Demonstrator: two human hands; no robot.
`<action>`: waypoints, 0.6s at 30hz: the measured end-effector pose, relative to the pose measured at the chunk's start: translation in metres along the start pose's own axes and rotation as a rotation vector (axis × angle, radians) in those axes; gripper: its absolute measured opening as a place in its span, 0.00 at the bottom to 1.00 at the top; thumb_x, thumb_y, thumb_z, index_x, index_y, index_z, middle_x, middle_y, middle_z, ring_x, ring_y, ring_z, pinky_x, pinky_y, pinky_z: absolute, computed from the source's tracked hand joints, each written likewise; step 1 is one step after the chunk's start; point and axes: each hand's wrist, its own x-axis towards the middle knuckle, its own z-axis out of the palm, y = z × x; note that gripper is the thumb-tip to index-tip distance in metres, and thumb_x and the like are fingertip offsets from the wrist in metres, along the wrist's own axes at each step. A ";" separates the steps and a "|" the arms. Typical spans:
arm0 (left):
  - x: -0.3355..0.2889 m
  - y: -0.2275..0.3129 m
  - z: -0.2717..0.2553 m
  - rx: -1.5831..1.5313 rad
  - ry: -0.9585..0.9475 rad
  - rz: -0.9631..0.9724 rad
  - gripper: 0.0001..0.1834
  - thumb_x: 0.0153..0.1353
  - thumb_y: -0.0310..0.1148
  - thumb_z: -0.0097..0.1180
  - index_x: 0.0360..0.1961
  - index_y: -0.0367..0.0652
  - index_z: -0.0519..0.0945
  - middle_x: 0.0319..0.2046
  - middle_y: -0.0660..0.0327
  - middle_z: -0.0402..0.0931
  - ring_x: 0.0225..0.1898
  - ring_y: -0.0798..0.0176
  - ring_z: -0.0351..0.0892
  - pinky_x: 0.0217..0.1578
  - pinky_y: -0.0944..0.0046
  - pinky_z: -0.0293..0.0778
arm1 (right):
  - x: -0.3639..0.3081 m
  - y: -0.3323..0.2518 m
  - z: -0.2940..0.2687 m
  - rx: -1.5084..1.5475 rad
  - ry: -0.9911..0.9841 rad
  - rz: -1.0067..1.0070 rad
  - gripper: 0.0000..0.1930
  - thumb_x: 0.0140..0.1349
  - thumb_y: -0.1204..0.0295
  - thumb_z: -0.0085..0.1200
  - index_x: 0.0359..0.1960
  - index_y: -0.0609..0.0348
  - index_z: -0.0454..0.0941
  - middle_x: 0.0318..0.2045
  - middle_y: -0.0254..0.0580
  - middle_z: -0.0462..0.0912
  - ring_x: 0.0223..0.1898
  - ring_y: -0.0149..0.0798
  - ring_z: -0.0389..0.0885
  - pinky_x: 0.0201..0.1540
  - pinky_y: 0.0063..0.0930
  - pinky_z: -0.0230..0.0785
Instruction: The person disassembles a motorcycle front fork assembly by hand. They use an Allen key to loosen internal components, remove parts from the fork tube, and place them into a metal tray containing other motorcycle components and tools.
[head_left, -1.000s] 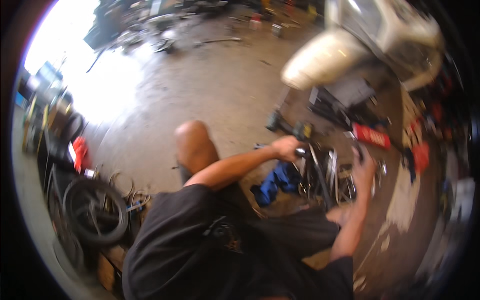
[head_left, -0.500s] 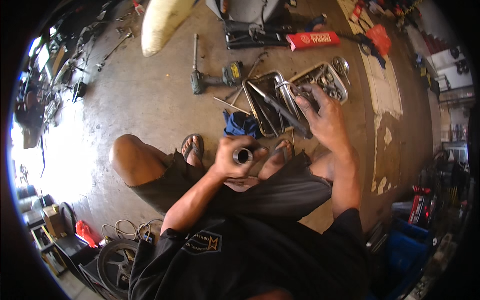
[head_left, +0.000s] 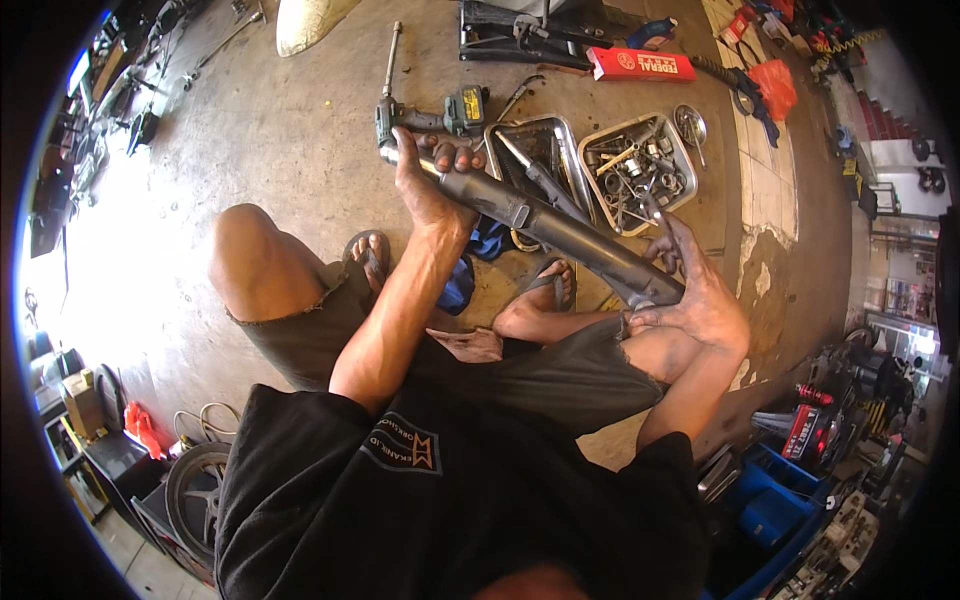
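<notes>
A long dark fork tube (head_left: 545, 222) lies slantwise across the middle, above my knees, with a bright metal part at its upper left end. My left hand (head_left: 437, 190) is closed round that end, thumb on one side and fingertips over the other. At the lower right end, my right hand (head_left: 700, 295) cups the tube between thumb and palm, its fingers raised. Something small at the right fingertips is too unclear to name. Beyond the tube, a metal tray (head_left: 566, 140) holds a second slim dark tube (head_left: 540, 165).
Another tray (head_left: 672, 128) is full of sockets and small metal parts. A green cordless impact wrench (head_left: 425, 121) with a long extension lies on the floor (head_left: 290, 150). Blue cloth (head_left: 457, 288) is by my feet. A red box (head_left: 640, 65) sits farther off.
The tube has swung from pointing up at me to lying slantwise. My left hand moved away from me and my right hand came down onto the tube's other end.
</notes>
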 end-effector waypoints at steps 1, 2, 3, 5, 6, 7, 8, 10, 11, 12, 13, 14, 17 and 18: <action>0.003 -0.003 -0.008 0.003 0.040 0.009 0.23 0.62 0.58 0.57 0.29 0.50 0.69 0.14 0.67 0.62 0.19 0.63 0.66 0.28 0.58 0.70 | 0.000 -0.004 -0.002 -0.061 -0.021 0.065 0.58 0.31 0.58 0.80 0.67 0.48 0.57 0.40 0.47 0.78 0.41 0.45 0.76 0.46 0.38 0.69; 0.007 -0.008 -0.015 0.005 0.080 0.017 0.23 0.62 0.58 0.57 0.29 0.50 0.69 0.14 0.67 0.62 0.19 0.64 0.66 0.28 0.59 0.71 | 0.007 -0.006 -0.001 -0.038 -0.070 0.135 0.55 0.32 0.59 0.80 0.65 0.49 0.58 0.39 0.48 0.78 0.41 0.47 0.77 0.46 0.39 0.70; 0.016 -0.018 -0.023 0.040 0.149 -0.004 0.23 0.62 0.57 0.57 0.30 0.49 0.69 0.15 0.66 0.63 0.20 0.64 0.67 0.28 0.59 0.71 | 0.013 -0.008 0.003 -0.015 -0.111 0.220 0.53 0.33 0.60 0.79 0.63 0.50 0.59 0.38 0.49 0.78 0.41 0.48 0.78 0.45 0.41 0.70; 0.025 -0.025 -0.059 0.010 0.235 -0.082 0.23 0.62 0.55 0.58 0.25 0.50 0.68 0.15 0.65 0.64 0.20 0.63 0.69 0.28 0.59 0.72 | 0.022 -0.006 0.012 -0.075 -0.120 0.157 0.44 0.38 0.64 0.77 0.56 0.52 0.61 0.36 0.52 0.79 0.39 0.51 0.80 0.44 0.43 0.71; 0.028 -0.028 -0.081 -0.029 0.287 -0.116 0.23 0.63 0.54 0.58 0.22 0.50 0.68 0.15 0.64 0.65 0.20 0.62 0.69 0.28 0.58 0.72 | 0.023 -0.010 0.011 -0.093 -0.102 0.165 0.44 0.38 0.64 0.77 0.56 0.52 0.61 0.36 0.53 0.79 0.38 0.52 0.80 0.44 0.43 0.71; 0.022 -0.038 -0.090 -0.064 0.352 -0.173 0.23 0.63 0.53 0.58 0.21 0.49 0.68 0.16 0.65 0.66 0.21 0.62 0.70 0.29 0.58 0.73 | 0.021 -0.010 0.009 -0.113 -0.082 0.184 0.44 0.38 0.64 0.77 0.56 0.52 0.61 0.36 0.53 0.79 0.38 0.52 0.81 0.44 0.43 0.71; 0.014 -0.043 -0.102 -0.095 0.420 -0.220 0.23 0.63 0.51 0.59 0.19 0.49 0.68 0.17 0.65 0.67 0.22 0.63 0.71 0.31 0.59 0.75 | 0.020 -0.012 0.011 -0.123 -0.068 0.194 0.44 0.38 0.64 0.77 0.57 0.52 0.60 0.36 0.53 0.79 0.37 0.53 0.81 0.43 0.44 0.71; 0.009 -0.056 -0.140 -0.209 0.384 -0.315 0.19 0.64 0.48 0.55 0.23 0.47 0.70 0.20 0.60 0.71 0.27 0.58 0.75 0.35 0.54 0.77 | 0.022 -0.034 0.009 -0.084 -0.069 0.286 0.43 0.41 0.64 0.77 0.57 0.52 0.60 0.40 0.54 0.80 0.42 0.54 0.82 0.46 0.45 0.73; 0.000 -0.074 -0.138 -0.231 0.426 -0.367 0.18 0.64 0.47 0.55 0.24 0.47 0.71 0.21 0.59 0.72 0.27 0.57 0.75 0.36 0.53 0.77 | 0.017 -0.042 0.008 -0.095 -0.038 0.306 0.43 0.41 0.64 0.76 0.57 0.52 0.60 0.40 0.54 0.80 0.44 0.54 0.82 0.47 0.46 0.73; -0.004 -0.084 -0.142 -0.232 0.470 -0.425 0.17 0.63 0.47 0.55 0.26 0.47 0.71 0.23 0.57 0.73 0.28 0.56 0.76 0.37 0.52 0.78 | 0.015 -0.050 0.008 -0.102 0.000 0.328 0.42 0.42 0.64 0.76 0.56 0.53 0.60 0.40 0.54 0.80 0.46 0.54 0.82 0.48 0.46 0.74; -0.006 -0.093 -0.149 -0.234 0.513 -0.476 0.17 0.63 0.47 0.55 0.28 0.46 0.72 0.24 0.56 0.74 0.30 0.54 0.76 0.38 0.50 0.78 | 0.016 -0.052 0.015 -0.228 0.066 0.201 0.38 0.46 0.66 0.74 0.55 0.54 0.60 0.35 0.54 0.83 0.42 0.54 0.85 0.46 0.45 0.76; -0.005 -0.102 -0.160 -0.217 0.561 -0.530 0.16 0.63 0.47 0.55 0.31 0.45 0.73 0.27 0.55 0.75 0.31 0.53 0.77 0.40 0.49 0.78 | 0.023 -0.057 0.022 -0.237 0.056 0.206 0.36 0.48 0.65 0.73 0.54 0.56 0.61 0.32 0.53 0.83 0.38 0.54 0.85 0.43 0.45 0.77; 0.022 -0.117 -0.228 0.068 0.631 -0.589 0.20 0.62 0.47 0.55 0.41 0.39 0.73 0.36 0.51 0.77 0.35 0.49 0.78 0.43 0.46 0.77 | 0.067 -0.077 0.063 -0.333 0.043 0.092 0.30 0.55 0.64 0.68 0.52 0.62 0.63 0.22 0.50 0.81 0.25 0.53 0.84 0.31 0.45 0.77; 0.031 -0.112 -0.250 0.207 0.641 -0.601 0.22 0.62 0.46 0.55 0.45 0.36 0.73 0.39 0.50 0.77 0.37 0.47 0.79 0.44 0.46 0.77 | 0.085 -0.074 0.084 -0.423 0.047 -0.017 0.28 0.57 0.64 0.66 0.51 0.65 0.64 0.18 0.49 0.80 0.19 0.52 0.82 0.26 0.44 0.76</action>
